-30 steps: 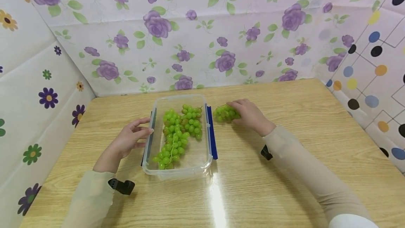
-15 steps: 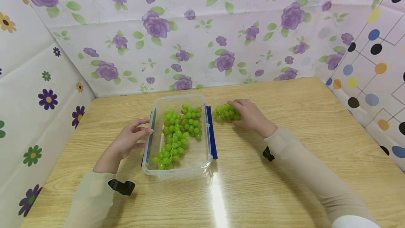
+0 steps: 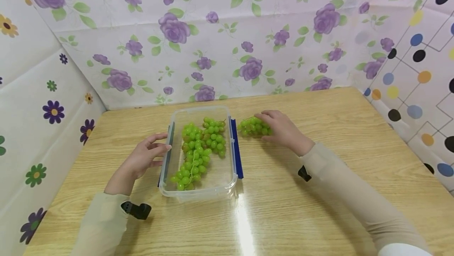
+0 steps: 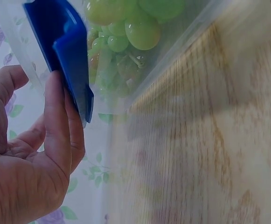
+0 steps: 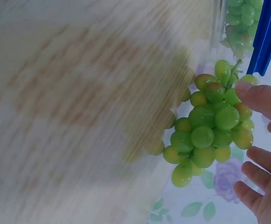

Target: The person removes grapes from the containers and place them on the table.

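A clear plastic container (image 3: 221, 173) with blue side flaps stands on the table, lid off. Inside lie several bunches of green grapes (image 3: 193, 161). My left hand (image 3: 143, 155) is at its left side; in the left wrist view, fingers lie along the blue flap (image 4: 72, 46), with no grip visible. Right of the container, another bunch of green grapes (image 5: 205, 126) rests on the table. My right hand (image 3: 281, 129) reaches over its right end. In the right wrist view the thumb overlaps the grapes near the stem, and the other fingers are spread, not closed round them.
The wooden table (image 3: 301, 212) extends around the container. Floral sheeting (image 3: 227, 51) rises behind the table, with more patterned sheeting at both sides. The container's right blue flap (image 3: 236, 149) hangs outward, close to the loose bunch.
My right wrist and forearm have shifted slightly right, with the fingers still at the loose bunch. The left hand, the container and the grapes inside look the same.
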{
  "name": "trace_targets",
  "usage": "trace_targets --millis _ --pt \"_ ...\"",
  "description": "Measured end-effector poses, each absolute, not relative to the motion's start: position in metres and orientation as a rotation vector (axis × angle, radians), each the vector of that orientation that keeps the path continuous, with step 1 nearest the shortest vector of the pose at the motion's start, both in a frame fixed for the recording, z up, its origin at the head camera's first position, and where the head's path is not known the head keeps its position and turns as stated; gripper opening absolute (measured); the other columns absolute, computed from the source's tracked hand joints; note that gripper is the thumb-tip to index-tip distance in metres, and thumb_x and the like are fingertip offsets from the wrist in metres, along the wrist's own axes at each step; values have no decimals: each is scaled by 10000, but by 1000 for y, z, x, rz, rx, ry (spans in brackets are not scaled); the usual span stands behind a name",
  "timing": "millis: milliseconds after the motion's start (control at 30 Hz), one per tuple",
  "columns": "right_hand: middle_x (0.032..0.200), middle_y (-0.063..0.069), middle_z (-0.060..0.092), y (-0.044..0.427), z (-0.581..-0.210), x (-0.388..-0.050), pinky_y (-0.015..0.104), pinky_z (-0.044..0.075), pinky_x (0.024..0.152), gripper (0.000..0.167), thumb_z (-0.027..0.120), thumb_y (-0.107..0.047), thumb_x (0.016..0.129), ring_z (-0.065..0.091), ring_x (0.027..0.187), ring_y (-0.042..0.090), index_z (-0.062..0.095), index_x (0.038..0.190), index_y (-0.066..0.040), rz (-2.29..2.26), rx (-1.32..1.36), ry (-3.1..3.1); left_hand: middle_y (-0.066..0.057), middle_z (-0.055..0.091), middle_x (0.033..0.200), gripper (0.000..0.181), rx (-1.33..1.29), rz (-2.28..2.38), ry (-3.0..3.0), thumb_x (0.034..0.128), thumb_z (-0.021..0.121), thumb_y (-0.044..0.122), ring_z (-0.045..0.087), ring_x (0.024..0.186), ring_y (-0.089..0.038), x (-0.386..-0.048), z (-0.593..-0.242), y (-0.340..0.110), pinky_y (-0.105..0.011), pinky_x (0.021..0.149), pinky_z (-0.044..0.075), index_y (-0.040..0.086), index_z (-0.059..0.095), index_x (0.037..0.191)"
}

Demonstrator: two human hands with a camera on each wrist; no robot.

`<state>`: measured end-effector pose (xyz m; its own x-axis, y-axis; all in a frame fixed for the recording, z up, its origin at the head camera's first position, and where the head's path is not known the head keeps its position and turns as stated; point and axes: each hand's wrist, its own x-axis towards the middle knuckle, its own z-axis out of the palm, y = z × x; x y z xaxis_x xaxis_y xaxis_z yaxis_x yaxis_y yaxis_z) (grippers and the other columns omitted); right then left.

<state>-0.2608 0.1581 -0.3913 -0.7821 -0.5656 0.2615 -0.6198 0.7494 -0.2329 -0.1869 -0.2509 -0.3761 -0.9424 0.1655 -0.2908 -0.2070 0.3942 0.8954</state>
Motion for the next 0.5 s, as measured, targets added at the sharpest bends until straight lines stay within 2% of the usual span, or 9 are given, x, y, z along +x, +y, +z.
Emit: trace_targets --millis 233,500 --pt "1286 212 534 156 -386 -257 509 396 1021 700 826 -97 718 495 1187 380 509 1339 -40 438 994 -2727 -110 496 1231 652 -26 1582 2317 971 551 302 539 1003 -135 -187 -378 -252 -344 891 501 91 242 1504" --pt "1265 216 550 155 -381 -253 494 407 1011 593 816 -105 733 503 1168 374 569 1266 -21 447 1018 -2671 -91 511 1207 648 -21 1590 2322 970 552 301 547 985 -123 -187 -379 -252 -352 898 500 83 250 1500"
